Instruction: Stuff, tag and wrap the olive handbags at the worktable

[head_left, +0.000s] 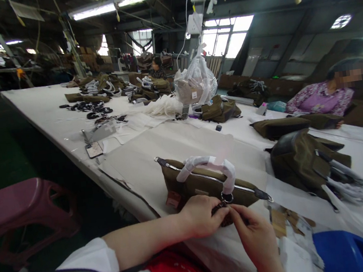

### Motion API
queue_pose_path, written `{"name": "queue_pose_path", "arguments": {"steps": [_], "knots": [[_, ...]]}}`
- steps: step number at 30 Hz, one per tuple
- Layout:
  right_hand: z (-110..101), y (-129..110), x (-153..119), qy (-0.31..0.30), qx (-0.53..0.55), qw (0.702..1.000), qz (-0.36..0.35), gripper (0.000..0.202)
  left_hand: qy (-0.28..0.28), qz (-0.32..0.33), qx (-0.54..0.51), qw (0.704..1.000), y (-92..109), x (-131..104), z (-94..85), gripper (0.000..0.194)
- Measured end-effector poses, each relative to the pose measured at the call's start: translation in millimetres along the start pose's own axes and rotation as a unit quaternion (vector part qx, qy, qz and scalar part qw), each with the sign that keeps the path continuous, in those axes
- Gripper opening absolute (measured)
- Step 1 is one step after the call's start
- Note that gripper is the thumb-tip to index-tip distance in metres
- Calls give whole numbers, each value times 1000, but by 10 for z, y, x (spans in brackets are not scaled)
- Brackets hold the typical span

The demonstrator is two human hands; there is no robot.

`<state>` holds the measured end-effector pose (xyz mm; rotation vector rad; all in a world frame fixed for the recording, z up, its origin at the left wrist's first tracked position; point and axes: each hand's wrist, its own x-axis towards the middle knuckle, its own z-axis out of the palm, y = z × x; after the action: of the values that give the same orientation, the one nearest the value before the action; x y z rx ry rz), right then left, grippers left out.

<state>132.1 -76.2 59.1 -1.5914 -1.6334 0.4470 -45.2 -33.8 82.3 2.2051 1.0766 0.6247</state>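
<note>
On a long white table (168, 138), an elongated olive-green fabric handbag (189, 185) is running lengthwise from far left to near right; the left hand (200, 216) and right hand (253, 229) are pinching, seemingly, a dark-brown patterned strip (226, 221).

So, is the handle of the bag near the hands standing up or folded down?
Standing up: the white-wrapped handle arches above the zipper of the bag.

Left hand (200, 217) and right hand (257, 235) at a dark piece (226, 220), olive bag (189, 183) just beyond, white-wrapped handle (228, 173) arched
</note>
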Motion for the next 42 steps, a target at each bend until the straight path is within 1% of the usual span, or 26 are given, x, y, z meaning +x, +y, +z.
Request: {"name": "queue_pose_path", "arguments": {"steps": [2,3,5,7,10,14,17,20,23,26,28,29,30,32,33,34,35,38,42], "knots": [[-9,-43,2,3,-32,999,14,34,27,0,24,999,20,0,-1,47],[-12,-65,1,10,-56,998,22,35,43,-1,36,998,21,5,1,48],[-15,-107,-1,20,-109,993,37,36,63,1,48,997,7,22,12,39],[-16,-142,-3,18,-138,989,44,38,63,10,43,997,-16,36,30,32],[-15,-162,-3,23,-132,990,37,42,64,18,33,997,-50,41,60,29],[10,-138,7,63,-105,992,33,42,67,28,34,997,-68,27,91,26],[42,-138,32,47,-89,993,56,41,72,40,38,996,-59,15,92,24],[51,-173,86,21,-96,990,104,46,61,70,33,995,-45,4,84,23],[23,-212,181,13,-110,982,152,47,37,101,31,994,-48,-7,94,23],[-13,-230,291,13,-112,980,165,45,18,109,43,993,-68,-24,120,21],[-25,-230,344,13,-95,983,159,43,18,96,44,994,-86,-30,124,22],[-26,-227,359,13,-84,984,155,42,36,81,41,995,-95,-27,115,22],[-24,-222,366,14,-74,985,152,42,66,61,38,995,-103,-18,98,22],[-14,-206,362,19,-62,987,150,43,140,22,41,989,-114,23,39,25],[-7,-196,354,22,-58,987,150,43,163,14,48,985,-115,53,1,29],[-1,-185,345,25,-55,987,150,43,166,18,61,984,-112,88,-39,30],[4,-174,335,28,-53,987,148,44,152,33,79,985,-105,125,-77,29],[12,-144,318,35,-42,988,146,45,81,75,138,984,-69,221,-148,22],[26,-109,317,52,-23,987,151,44,36,64,175,982,-48,250,-110,22]]}}
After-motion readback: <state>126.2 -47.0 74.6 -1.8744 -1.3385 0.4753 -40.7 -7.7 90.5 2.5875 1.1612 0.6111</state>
